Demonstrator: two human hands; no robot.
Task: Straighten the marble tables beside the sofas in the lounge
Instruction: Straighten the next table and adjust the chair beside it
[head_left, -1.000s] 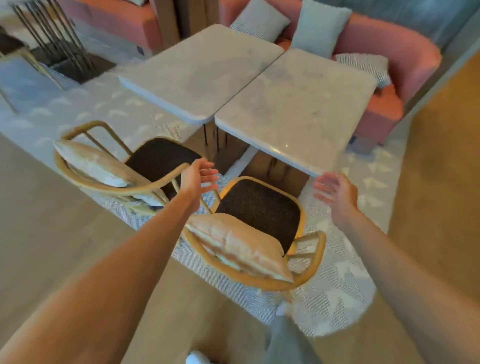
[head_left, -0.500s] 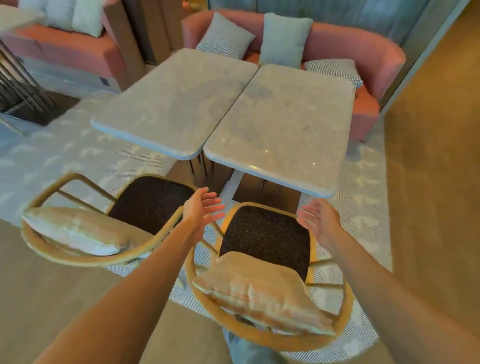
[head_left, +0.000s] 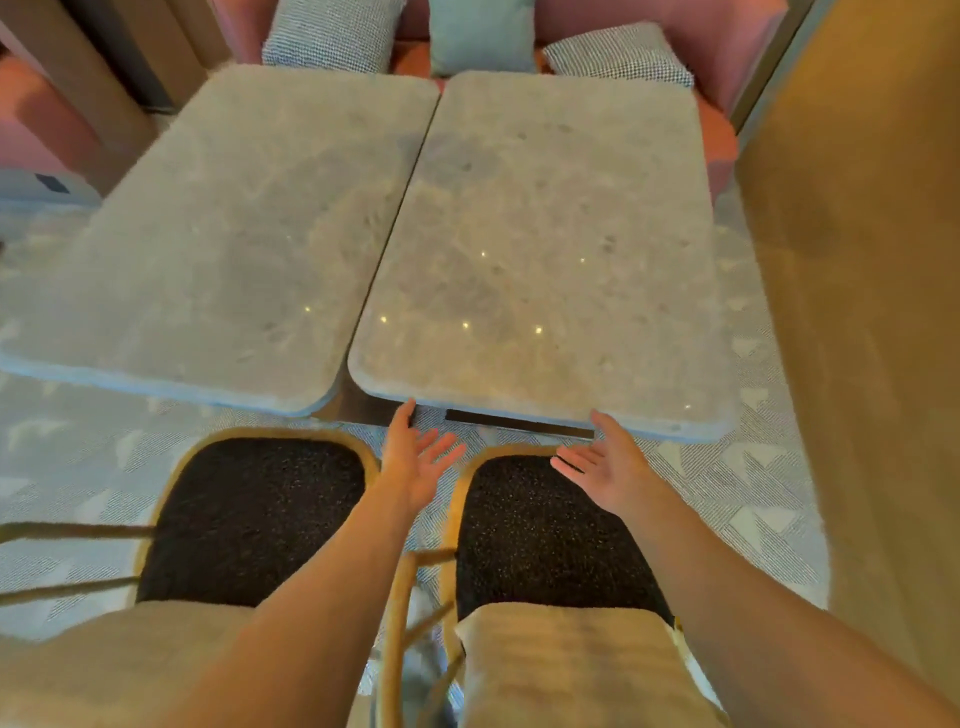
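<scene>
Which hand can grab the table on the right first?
Probably the left hand: its fingertips already reach the right table's near edge. The right hand is open, seemingly just short of it.

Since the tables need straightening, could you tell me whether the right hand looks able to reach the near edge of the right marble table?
Probably yes: the right hand is open just below the right marble table's near edge, nothing between them.

pink sofa (head_left: 727, 31), patterned rug (head_left: 78, 260), wood floor (head_left: 857, 260)

Sofa (head_left: 727, 41) cut off at top; table bases mostly hidden.
</scene>
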